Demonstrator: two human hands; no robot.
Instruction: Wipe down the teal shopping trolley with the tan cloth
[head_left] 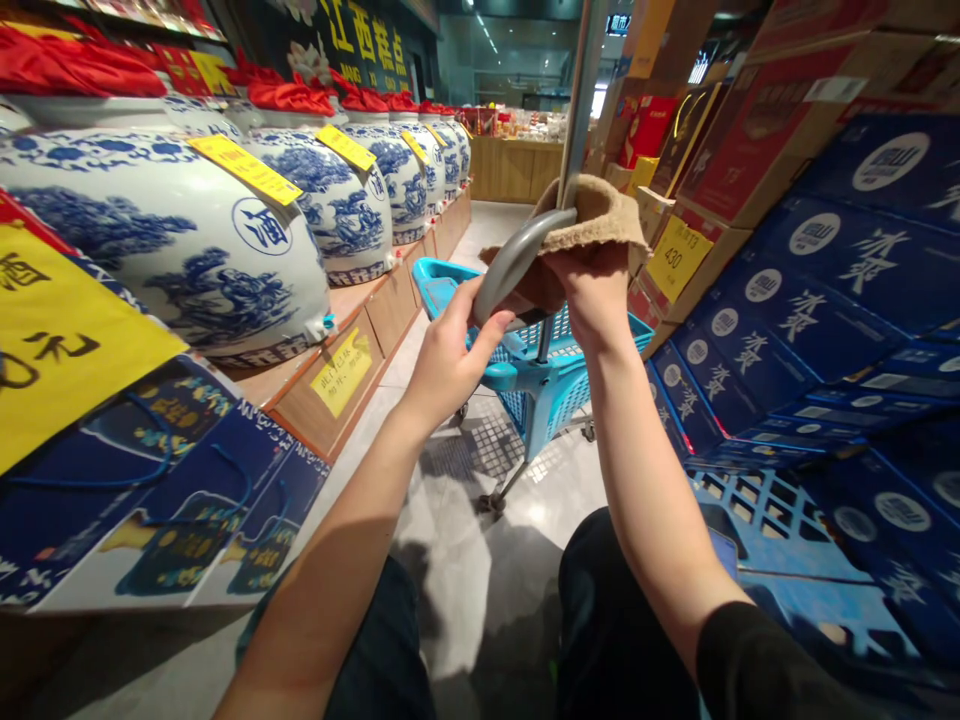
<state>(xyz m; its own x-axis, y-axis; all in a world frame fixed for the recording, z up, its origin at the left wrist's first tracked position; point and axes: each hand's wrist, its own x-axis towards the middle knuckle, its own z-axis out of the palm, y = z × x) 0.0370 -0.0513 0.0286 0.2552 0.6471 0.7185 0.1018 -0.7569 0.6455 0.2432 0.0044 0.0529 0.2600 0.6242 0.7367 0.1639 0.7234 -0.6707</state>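
Note:
My left hand (pixel 454 350) is closed around the lower end of a smooth grey curved handle (pixel 517 255). The thumb lies along its near side. My right hand (pixel 596 295) grips a brown, coarse, felt-like cloth piece (pixel 600 215) from below; the fingers are partly hidden by it. This cloth is folded into an open, hollow shape, and the handle's upper end touches its rim. Just beyond both hands is a light-blue shopping cart (pixel 555 390) with lattice baskets. A metal pole (pixel 589 90) rises behind the cloth; its lower end is hidden.
Large blue-and-white jars (pixel 247 265) with red cloth tops line the left shelf (pixel 307 400). Blue gift boxes (pixel 202 500) stand nearer. Stacked blue cartons (pixel 840 270) rise at right above a blue plastic pallet (pixel 787 560). Grey floor (pixel 487 600) runs between.

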